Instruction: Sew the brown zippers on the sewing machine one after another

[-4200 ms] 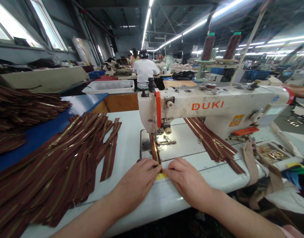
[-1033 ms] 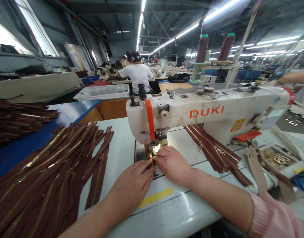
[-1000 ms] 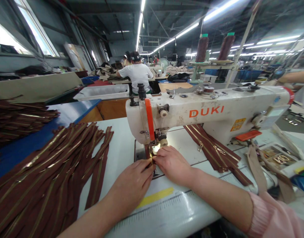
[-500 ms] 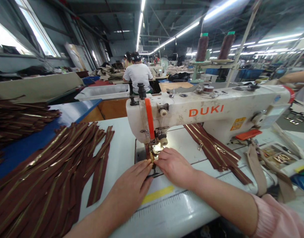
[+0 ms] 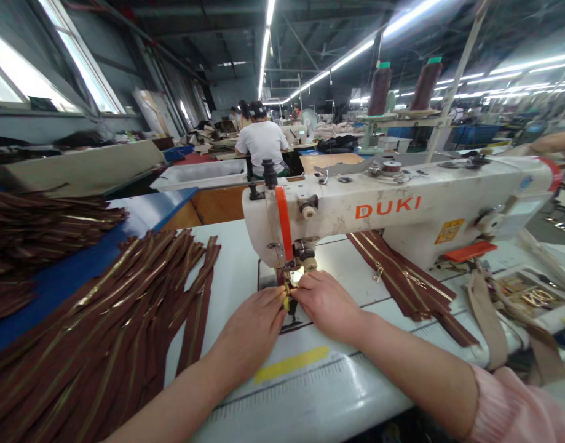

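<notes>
At the needle end of a white sewing machine [image 5: 331, 212] both hands work close together. My left hand [image 5: 254, 323] is closed, its fingertips pinching the end of a brown zipper [image 5: 286, 300] with gold teeth. From the other side my right hand [image 5: 328, 304] pinches the same zipper, fingers curled just in front of the presser foot. Only a short bit of this zipper shows between the fingertips; the rest is hidden by the hands and the machine head. A small lamp lights the spot.
Brown zippers [image 5: 102, 326] lie heaped on the left, with another pile [image 5: 37, 240] on a blue table. Several zippers with pullers [image 5: 397, 277] rest under the machine arm. A parts tray [image 5: 526, 292] and beige straps [image 5: 487, 320] are at right. A person [image 5: 262, 141] sits ahead.
Both hands have moved slightly forward, nearer the needle, still pinching the zipper. The whole view has shifted a little, so things appear farther right.
</notes>
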A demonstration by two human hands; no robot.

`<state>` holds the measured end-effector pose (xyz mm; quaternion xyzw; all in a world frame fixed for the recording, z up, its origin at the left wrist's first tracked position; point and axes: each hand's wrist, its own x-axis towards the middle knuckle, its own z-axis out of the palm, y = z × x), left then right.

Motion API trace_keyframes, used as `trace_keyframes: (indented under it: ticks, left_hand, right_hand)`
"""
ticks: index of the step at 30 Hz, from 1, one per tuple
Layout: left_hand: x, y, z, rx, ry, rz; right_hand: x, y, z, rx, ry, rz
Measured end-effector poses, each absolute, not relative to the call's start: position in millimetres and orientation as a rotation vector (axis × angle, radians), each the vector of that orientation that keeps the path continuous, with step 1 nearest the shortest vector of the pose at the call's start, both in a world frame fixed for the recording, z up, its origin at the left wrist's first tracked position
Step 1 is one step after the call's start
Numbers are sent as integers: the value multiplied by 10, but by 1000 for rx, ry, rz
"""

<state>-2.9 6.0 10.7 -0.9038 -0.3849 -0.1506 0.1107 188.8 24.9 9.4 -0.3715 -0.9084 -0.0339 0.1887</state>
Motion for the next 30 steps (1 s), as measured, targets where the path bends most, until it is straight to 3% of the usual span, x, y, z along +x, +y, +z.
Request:
trace_keyframes:
  ticks: [30]
  left_hand:
    - [21, 203, 124, -2648, -1199, -540]
  right_hand:
    - [1897, 163, 98, -1110, -2421, -59]
